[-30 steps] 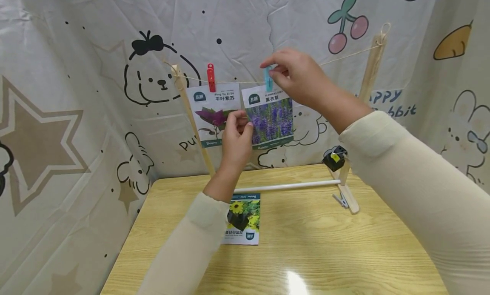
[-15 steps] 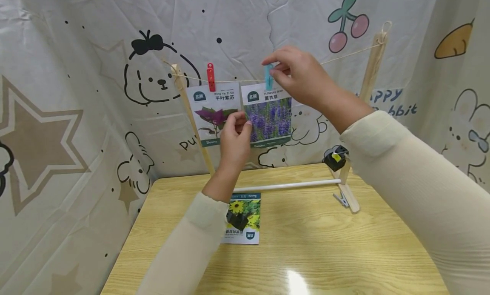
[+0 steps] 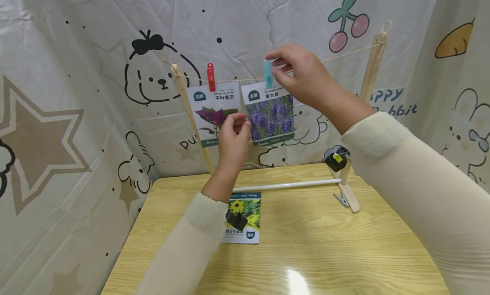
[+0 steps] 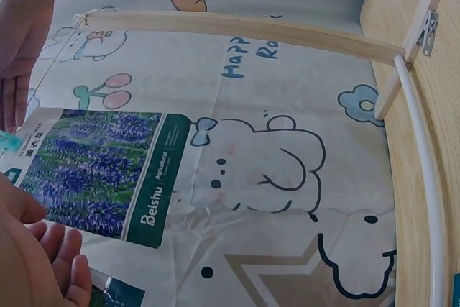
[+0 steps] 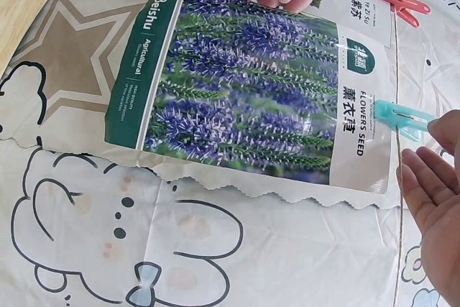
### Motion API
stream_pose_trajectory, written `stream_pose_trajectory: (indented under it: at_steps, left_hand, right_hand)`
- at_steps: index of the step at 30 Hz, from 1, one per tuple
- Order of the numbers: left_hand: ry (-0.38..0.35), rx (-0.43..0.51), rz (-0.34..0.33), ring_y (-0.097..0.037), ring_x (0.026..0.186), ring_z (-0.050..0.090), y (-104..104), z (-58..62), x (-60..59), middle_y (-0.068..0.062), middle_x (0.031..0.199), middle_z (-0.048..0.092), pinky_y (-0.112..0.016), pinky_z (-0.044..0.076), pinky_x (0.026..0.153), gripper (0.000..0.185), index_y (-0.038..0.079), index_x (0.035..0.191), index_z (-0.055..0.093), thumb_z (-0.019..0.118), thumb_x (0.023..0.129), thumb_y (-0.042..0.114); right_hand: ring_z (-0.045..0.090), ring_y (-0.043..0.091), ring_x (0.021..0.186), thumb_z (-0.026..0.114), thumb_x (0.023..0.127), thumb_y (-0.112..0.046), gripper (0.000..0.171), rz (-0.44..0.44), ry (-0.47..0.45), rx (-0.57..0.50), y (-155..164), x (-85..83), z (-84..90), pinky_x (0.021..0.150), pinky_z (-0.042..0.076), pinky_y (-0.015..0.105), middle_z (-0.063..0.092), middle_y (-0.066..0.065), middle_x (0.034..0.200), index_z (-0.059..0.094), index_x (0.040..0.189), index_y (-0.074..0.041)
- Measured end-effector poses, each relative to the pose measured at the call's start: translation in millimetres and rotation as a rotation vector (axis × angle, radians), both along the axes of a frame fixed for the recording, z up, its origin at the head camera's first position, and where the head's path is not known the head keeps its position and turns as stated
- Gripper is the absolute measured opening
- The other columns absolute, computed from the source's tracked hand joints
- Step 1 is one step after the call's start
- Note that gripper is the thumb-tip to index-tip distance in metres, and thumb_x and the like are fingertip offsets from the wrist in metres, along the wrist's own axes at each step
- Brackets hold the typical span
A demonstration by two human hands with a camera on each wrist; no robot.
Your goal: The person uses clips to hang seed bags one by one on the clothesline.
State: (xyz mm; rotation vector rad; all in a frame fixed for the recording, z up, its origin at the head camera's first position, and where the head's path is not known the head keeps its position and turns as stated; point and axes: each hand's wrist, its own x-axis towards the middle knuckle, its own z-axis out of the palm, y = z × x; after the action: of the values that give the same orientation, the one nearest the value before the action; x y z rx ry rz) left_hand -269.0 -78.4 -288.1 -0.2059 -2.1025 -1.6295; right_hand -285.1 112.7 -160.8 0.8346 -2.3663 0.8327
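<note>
A lavender seed packet (image 3: 271,116) hangs from the string, its top edge under a light-blue clothespin (image 3: 268,75). My right hand (image 3: 302,71) has thumb and index finger pinching the upper end of that clothespin; the thumb (image 5: 440,129) shows at its tip in the right wrist view. My left hand (image 3: 234,137) is at the packet's left edge with loosely bent fingers, overlapping the neighbouring packet. This second packet (image 3: 196,95), with a purple-leaved plant, hangs on the left under a red clothespin (image 3: 211,77).
The string (image 3: 352,54) runs between two wooden posts (image 3: 373,67), joined low by a white rod (image 3: 287,186). A yellow-flower seed packet (image 3: 245,239) lies on the wooden table (image 3: 306,231) behind my left forearm. A grey clip (image 3: 342,200) sits by the right post's foot.
The lavender packet has swung slightly, first left, then back right with its lower edge tilted. My left hand has drifted slightly left from its edge. My right hand has shifted slightly up and right.
</note>
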Motion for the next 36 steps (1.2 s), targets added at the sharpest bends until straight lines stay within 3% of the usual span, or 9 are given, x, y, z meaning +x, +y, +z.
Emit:
stream_pose_trajectory:
  at_steps: [23,36]
  left_hand:
    - [0.006,0.034,-0.008,-0.014,0.084,0.057,-6,-0.5,4.5,-0.005,0.098,0.062,-0.027,0.046,0.074,0.017,0.009,0.116,0.062,0.057,0.103,0.019]
    - [0.015,0.009,-0.026,-0.015,0.085,0.058,-5,1.3,11.5,-0.005,0.098,0.062,-0.028,0.047,0.075,0.016,0.009,0.115,0.062,0.056,0.103,0.019]
  right_hand:
    - [0.060,0.024,0.111,0.056,0.102,-0.010,0.025,-0.017,0.212,-0.062,6,5.2,-8.1,0.096,0.051,0.039,0.061,0.015,0.123,0.065,0.124,-0.001]
    - [0.061,0.023,0.106,0.056,0.101,-0.008,0.024,-0.012,0.213,-0.065,10,10.3,-17.2,0.095,0.052,0.037,0.062,0.015,0.119,0.065,0.122,0.000]
